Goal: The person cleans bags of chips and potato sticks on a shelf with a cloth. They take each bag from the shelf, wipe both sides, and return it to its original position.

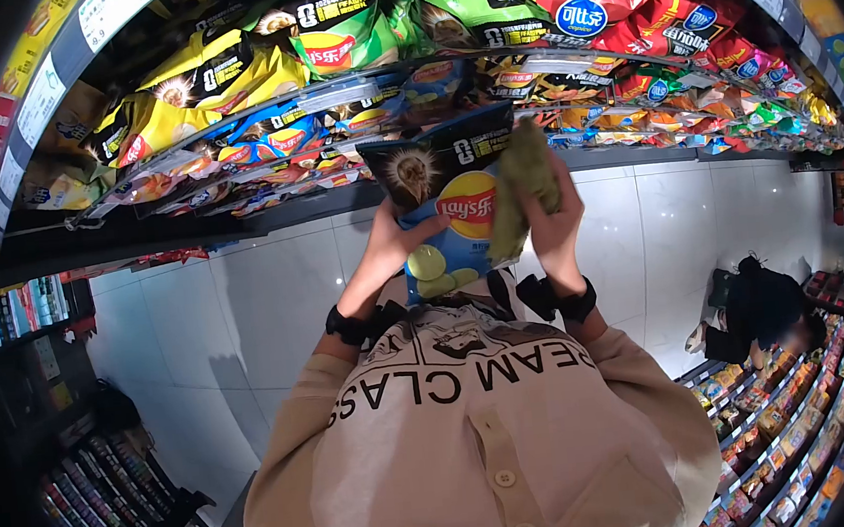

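My left hand (387, 250) grips the left side of a blue and black Lay's potato chip bag (444, 201), its thumb lying across the front. The bag is held upright before my chest, with its printed face toward me. A crumpled olive-green cloth (518, 195) is bunched in my right hand (556, 220), fingers closed around it. This cloth overlaps the right edge of the bag and hides part of it. Both wrists wear black bands.
Ahead, shelves hold rows of chip bags, among them a yellow bag (196, 87), a green bag (331, 30) and a red bag (570, 10). Pale floor tiles (273, 277) lie below. At the right a person (762, 309) in dark clothes crouches by another stocked shelf (787, 422).
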`<action>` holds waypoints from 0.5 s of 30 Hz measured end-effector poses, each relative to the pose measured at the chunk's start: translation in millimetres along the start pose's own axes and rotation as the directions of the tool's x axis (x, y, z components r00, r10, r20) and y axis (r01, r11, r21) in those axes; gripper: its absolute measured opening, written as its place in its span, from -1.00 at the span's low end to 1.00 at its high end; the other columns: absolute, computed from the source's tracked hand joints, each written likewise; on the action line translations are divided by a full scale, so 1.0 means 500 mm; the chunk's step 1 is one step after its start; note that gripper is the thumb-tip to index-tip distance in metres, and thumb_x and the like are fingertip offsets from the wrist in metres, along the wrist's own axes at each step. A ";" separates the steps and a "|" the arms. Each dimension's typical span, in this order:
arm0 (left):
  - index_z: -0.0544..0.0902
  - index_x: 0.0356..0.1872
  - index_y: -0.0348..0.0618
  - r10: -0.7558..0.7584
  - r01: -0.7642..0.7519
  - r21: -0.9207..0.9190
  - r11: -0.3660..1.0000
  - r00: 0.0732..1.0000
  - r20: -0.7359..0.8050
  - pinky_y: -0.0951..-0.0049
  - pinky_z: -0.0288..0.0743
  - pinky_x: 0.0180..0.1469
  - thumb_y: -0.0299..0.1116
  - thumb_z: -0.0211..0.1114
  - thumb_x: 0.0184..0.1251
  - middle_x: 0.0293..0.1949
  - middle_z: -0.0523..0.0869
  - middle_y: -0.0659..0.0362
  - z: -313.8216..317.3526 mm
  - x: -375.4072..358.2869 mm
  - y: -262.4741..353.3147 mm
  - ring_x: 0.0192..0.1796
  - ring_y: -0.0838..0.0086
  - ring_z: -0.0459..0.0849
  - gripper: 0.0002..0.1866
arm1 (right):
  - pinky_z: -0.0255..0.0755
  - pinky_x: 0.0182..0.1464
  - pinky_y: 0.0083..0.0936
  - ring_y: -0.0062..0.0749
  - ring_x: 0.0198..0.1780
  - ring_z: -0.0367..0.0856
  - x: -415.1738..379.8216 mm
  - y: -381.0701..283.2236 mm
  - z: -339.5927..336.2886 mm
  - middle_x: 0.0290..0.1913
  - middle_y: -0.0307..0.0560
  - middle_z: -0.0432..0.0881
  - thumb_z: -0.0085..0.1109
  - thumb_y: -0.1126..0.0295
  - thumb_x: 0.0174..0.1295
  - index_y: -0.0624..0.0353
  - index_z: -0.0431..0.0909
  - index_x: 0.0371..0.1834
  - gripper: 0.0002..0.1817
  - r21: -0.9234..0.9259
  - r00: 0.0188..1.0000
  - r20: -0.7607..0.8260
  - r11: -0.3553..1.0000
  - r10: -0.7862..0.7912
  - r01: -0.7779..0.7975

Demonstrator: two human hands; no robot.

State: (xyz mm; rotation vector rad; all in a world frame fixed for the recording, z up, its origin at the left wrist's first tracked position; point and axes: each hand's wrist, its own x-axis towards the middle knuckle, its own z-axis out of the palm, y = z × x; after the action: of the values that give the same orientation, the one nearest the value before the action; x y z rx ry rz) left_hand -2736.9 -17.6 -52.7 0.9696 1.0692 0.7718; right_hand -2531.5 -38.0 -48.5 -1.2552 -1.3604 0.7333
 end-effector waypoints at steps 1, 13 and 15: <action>0.46 0.02 -0.37 -0.054 0.054 0.005 0.999 0.999 -0.008 0.45 0.44 0.03 -0.48 0.41 0.03 -0.09 0.63 0.07 0.003 0.002 0.007 -0.06 0.48 0.57 -0.51 | 0.30 0.15 -0.41 -0.12 0.09 0.45 0.017 -0.027 0.000 0.06 0.13 0.46 0.04 0.68 -0.07 0.30 0.35 0.17 -0.41 0.207 0.976 -0.063 0.960 0.207 -0.190; 0.52 -0.01 -0.30 0.368 -0.386 -0.134 0.913 0.920 -0.136 0.50 0.44 0.01 -0.55 0.39 0.06 -0.09 0.62 0.17 0.021 0.001 -0.043 -0.07 0.55 0.54 -0.58 | 0.27 0.14 -0.47 -0.13 0.08 0.45 -0.002 -0.018 0.025 0.03 0.12 0.45 -0.02 0.70 -0.04 0.31 0.36 0.16 -0.44 0.028 0.998 -0.045 0.999 0.039 -0.038; 0.53 -0.02 -0.29 0.361 -0.393 -0.200 0.898 0.915 -0.179 0.49 0.45 0.00 -0.57 0.37 0.06 -0.09 0.62 0.18 0.012 -0.009 -0.040 -0.08 0.53 0.55 -0.60 | 0.28 0.12 -0.50 -0.22 0.07 0.46 0.003 0.018 0.016 0.04 0.12 0.47 -0.01 0.69 -0.02 0.34 0.36 0.14 -0.47 0.033 0.998 -0.017 0.997 0.064 -0.064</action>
State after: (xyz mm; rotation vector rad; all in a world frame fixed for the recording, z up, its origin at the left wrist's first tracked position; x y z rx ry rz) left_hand -2731.2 -31.0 -68.7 0.9429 0.8902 1.2725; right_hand -2536.3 -32.6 -58.0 -1.2819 -1.2934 0.7835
